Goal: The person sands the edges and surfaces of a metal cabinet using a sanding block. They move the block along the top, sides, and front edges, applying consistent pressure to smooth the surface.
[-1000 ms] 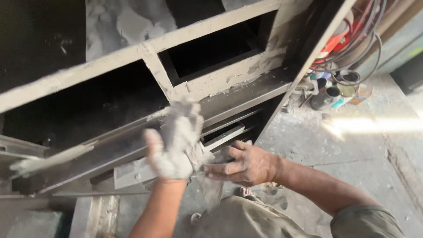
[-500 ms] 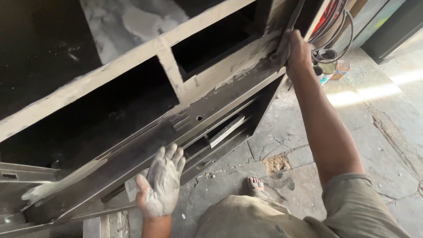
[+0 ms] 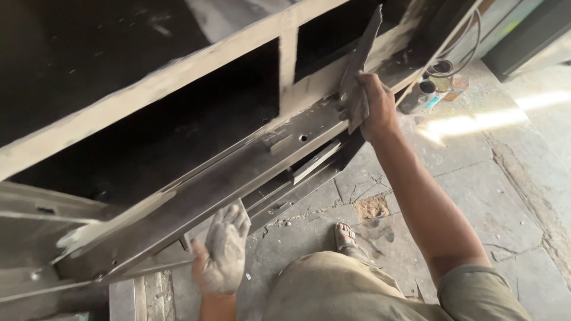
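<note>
Looking down from the head camera, I see the dark compartments of the grey metal frame [image 3: 178,77] at left; they look empty, though it is too dark inside to be sure. Below them my left hand [image 3: 223,249], coated in grey dust, is spread flat with fingers released, holding nothing, just under the long steel channel [image 3: 226,178] that slants across the frame. Further right my right hand [image 3: 372,104] is clenched around a flat, dusty blade-like piece [image 3: 360,56], held upright against the frame's rail. A sandalled foot [image 3: 345,238] rests on the cracked stone floor [image 3: 505,196]; small cans [image 3: 425,89] and coiled cable [image 3: 461,50] sit beyond.
</note>
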